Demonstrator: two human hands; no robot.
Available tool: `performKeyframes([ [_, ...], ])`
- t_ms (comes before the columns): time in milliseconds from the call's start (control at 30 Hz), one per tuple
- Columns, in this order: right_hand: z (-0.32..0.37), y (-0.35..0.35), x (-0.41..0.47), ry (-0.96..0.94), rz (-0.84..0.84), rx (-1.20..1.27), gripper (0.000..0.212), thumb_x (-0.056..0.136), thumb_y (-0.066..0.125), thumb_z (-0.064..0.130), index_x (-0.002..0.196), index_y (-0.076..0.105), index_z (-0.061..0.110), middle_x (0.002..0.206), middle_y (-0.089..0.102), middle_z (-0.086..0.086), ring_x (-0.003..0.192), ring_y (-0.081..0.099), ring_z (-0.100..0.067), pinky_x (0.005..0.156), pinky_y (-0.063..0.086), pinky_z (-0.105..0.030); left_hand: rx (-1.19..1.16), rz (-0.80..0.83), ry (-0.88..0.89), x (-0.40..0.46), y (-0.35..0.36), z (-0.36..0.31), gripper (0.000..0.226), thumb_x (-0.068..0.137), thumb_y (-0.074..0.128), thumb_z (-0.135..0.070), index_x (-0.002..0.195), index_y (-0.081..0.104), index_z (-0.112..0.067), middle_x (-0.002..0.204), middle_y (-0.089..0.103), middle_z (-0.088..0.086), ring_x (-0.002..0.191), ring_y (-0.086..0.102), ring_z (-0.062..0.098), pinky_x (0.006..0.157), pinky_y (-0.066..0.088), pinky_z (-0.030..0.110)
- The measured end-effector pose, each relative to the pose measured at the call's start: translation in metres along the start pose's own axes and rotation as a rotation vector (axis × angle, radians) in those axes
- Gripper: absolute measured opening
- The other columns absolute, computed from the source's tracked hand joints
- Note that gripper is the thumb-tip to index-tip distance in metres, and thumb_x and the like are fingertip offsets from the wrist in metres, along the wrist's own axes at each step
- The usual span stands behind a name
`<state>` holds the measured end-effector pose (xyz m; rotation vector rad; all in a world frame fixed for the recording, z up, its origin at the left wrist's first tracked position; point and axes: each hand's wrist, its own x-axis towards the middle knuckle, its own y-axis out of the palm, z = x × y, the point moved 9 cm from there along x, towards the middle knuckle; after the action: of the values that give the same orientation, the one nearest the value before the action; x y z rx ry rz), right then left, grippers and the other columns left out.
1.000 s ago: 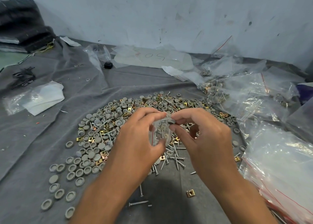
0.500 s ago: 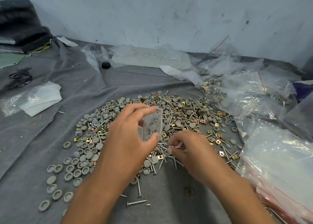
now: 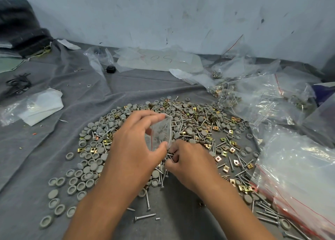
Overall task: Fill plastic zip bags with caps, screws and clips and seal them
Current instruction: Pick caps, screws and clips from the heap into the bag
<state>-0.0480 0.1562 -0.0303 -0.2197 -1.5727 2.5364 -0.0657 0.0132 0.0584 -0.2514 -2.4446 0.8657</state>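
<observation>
Underneath, grey cloth (image 3: 54, 149) meets what seems a scuffed wall (image 3: 163, 13).

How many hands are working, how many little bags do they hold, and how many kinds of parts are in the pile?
Hands: 2, left hand and right hand
Bags held: 1, zip bag
Kinds of parts: 3, grey caps, screws, gold clips
Total: 6
</observation>
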Motion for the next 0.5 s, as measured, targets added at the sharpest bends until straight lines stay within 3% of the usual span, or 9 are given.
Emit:
performKeyframes([
  [100, 0.006, -0.003, 0.001, -0.027, -0.073, -0.029, 0.016, 0.093, 0.059, 0.040, 0.108, 0.060, 0.033, 0.087, 0.071, 0.004, 0.093, 0.065, -0.025, 0.071, 0.046, -0.034, 0.024, 0.020, 0.000, 0.001, 0.004, 0.000, 0.058, 0.075, 0.082, -0.016, 0.128, 0.064, -0.030, 0.118, 0.055, -0.022, 0.100, 0.053, -0.008, 0.084, 0.036, -0.001],
  [200, 0.003, -0.005, 0.002, -0.023, -0.037, 0.009, 0.003, 0.096, 0.059, 0.035, 0.099, 0.060, 0.035, 0.087, 0.068, 0.005, 0.089, 0.064, -0.024, 0.069, 0.046, -0.034, 0.046, 0.041, 0.000, 0.001, 0.008, 0.000, 0.060, 0.076, 0.082, -0.018, 0.131, 0.063, -0.031, 0.119, 0.053, -0.022, 0.100, 0.053, -0.006, 0.083, 0.036, -0.002],
  [333, -0.004, -0.007, 0.002, -0.015, 0.003, 0.082, 0.004, 0.100, 0.059, 0.030, 0.099, 0.063, 0.032, 0.089, 0.069, 0.006, 0.085, 0.065, -0.019, 0.073, 0.052, -0.035, 0.045, 0.047, 0.000, 0.000, 0.009, -0.001, 0.060, 0.076, 0.082, -0.018, 0.131, 0.063, -0.032, 0.119, 0.052, -0.022, 0.096, 0.054, -0.007, 0.081, 0.038, -0.001],
  [400, -0.009, -0.012, 0.004, -0.007, 0.015, 0.195, 0.004, 0.101, 0.060, 0.027, 0.099, 0.064, 0.029, 0.089, 0.071, 0.008, 0.079, 0.067, -0.009, 0.069, 0.053, -0.027, 0.048, 0.052, 0.005, 0.001, 0.011, -0.003, 0.059, 0.076, 0.081, -0.019, 0.130, 0.062, -0.032, 0.117, 0.051, -0.023, 0.097, 0.053, -0.008, 0.081, 0.038, -0.001],
  [467, -0.014, -0.022, 0.003, 0.000, 0.006, 0.303, 0.008, 0.100, 0.063, 0.026, 0.093, 0.063, 0.031, 0.080, 0.070, 0.011, 0.065, 0.064, 0.004, 0.053, 0.043, -0.013, 0.040, 0.051, -0.003, 0.000, 0.011, -0.003, 0.057, 0.077, 0.082, -0.018, 0.129, 0.063, -0.030, 0.117, 0.051, -0.021, 0.097, 0.052, -0.009, 0.079, 0.037, -0.002],
  [500, -0.017, -0.028, 0.002, 0.001, 0.002, 0.364, 0.009, 0.099, 0.065, 0.026, 0.091, 0.064, 0.031, 0.076, 0.070, 0.011, 0.063, 0.063, 0.006, 0.053, 0.043, -0.011, 0.041, 0.048, -0.011, 0.000, 0.010, -0.002, 0.057, 0.077, 0.082, -0.018, 0.130, 0.063, -0.030, 0.117, 0.051, -0.021, 0.097, 0.052, -0.010, 0.078, 0.037, -0.003],
])
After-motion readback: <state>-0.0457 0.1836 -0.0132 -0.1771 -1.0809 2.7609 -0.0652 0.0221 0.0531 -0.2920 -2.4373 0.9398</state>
